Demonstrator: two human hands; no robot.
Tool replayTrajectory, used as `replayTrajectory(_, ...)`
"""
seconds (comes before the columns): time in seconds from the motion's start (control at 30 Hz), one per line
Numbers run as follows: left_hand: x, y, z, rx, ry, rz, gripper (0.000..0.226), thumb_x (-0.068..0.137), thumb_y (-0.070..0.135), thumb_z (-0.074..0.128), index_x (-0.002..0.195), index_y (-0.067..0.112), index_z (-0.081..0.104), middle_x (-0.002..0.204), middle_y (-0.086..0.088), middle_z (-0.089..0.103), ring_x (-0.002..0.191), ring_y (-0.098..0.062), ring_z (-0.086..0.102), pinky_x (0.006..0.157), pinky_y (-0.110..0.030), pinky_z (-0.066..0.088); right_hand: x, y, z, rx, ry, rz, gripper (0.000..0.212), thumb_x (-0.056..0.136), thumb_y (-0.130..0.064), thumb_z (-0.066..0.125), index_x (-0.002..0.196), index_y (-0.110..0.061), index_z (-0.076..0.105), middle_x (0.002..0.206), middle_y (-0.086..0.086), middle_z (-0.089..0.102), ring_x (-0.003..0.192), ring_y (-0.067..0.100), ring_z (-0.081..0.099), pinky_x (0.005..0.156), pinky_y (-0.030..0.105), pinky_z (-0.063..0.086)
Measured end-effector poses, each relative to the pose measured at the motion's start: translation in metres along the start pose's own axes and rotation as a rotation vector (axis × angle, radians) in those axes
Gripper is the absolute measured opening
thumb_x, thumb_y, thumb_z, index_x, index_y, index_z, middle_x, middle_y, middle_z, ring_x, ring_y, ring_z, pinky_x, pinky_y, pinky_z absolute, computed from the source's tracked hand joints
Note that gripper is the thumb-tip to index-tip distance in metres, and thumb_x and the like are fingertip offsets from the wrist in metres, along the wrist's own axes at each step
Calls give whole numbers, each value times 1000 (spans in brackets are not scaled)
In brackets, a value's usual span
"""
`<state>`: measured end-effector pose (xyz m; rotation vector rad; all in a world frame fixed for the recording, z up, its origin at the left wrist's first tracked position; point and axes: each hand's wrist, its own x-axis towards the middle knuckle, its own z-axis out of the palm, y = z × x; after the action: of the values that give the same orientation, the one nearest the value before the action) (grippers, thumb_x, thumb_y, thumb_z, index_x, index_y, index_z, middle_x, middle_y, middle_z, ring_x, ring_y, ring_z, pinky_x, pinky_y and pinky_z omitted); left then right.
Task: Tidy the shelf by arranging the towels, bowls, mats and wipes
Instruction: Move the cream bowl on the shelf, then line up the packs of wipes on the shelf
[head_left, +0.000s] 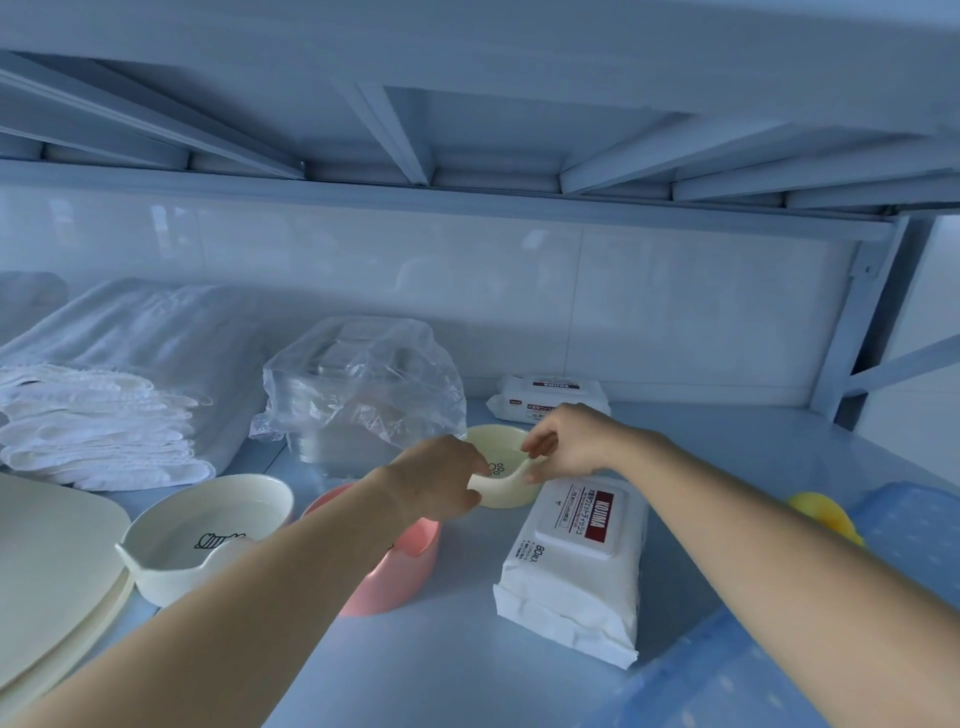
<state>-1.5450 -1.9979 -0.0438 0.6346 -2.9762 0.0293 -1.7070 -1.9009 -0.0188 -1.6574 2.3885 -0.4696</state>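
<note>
A pale yellow bowl (496, 447) with a paw print inside sits mid-shelf. My left hand (441, 480) grips its near rim and my right hand (563, 441) pinches its right rim. A pink bowl (400, 566) lies under my left forearm. Left of it stands a white bowl (208, 535) with a cat drawing. A white wipes pack (571, 561) lies right of the bowls, and a second wipes pack (550, 395) sits at the back. Folded white towels (98, 421) are stacked on the left. Cream mats (52, 566) lie at the near left.
A clear plastic bag (363, 384) holding stacked clear containers stands behind the bowls. A blue dotted mat (737, 670) lies at the near right, with a yellow object (823, 512) beside it. The upper shelf's underside (467, 130) hangs low overhead. A metal post (857, 322) rises at right.
</note>
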Motion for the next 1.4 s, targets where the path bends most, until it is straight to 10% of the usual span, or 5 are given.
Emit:
replayTrajectory(0.33, 4, 6, 0, -139, 119, -27, 38, 88, 31, 56, 125, 24, 54, 115, -1, 61, 107, -21, 56, 89, -29, 44, 6, -21, 18, -227, 103, -101, 29, 73, -48, 72, 93, -27, 74, 92, -5, 72, 84, 16, 60, 66, 24, 43)
replayTrajectory(0.87, 3, 6, -5, 81, 134, -181, 29, 93, 25, 53, 121, 19, 57, 120, -7, 58, 108, -28, 56, 85, -36, 49, -17, 2, 5, -25, 133, -80, 34, 83, -32, 67, 115, -21, 64, 114, -3, 65, 101, 12, 59, 87, 22, 44)
replayTrajectory(1.1, -23, 32, -25, -225, 253, 56, 29, 86, 28, 61, 115, 31, 59, 118, 8, 57, 107, -10, 53, 87, -21, 40, -56, 20, -20, -154, 8, -6, 31, 85, -31, 65, 114, -21, 64, 114, -7, 65, 93, 6, 57, 80, 18, 45)
replayTrajectory(1.2, -30, 48, -24, -390, 133, 154, 23, 85, 31, 63, 108, 33, 63, 117, 11, 57, 104, -6, 55, 80, -13, 37, -74, 23, -25, -217, 18, -27, 28, 86, -35, 64, 111, -23, 65, 111, -9, 65, 82, 0, 51, 61, 5, 34)
replayTrajectory(1.4, -39, 52, -17, -434, -75, 191, 37, 86, 41, 61, 122, 39, 55, 126, 12, 49, 118, -6, 45, 100, -22, 35, -105, 22, -17, -275, -28, 4, 48, 80, -63, 54, 117, -33, 59, 113, -8, 62, 101, 14, 55, 83, 28, 46)
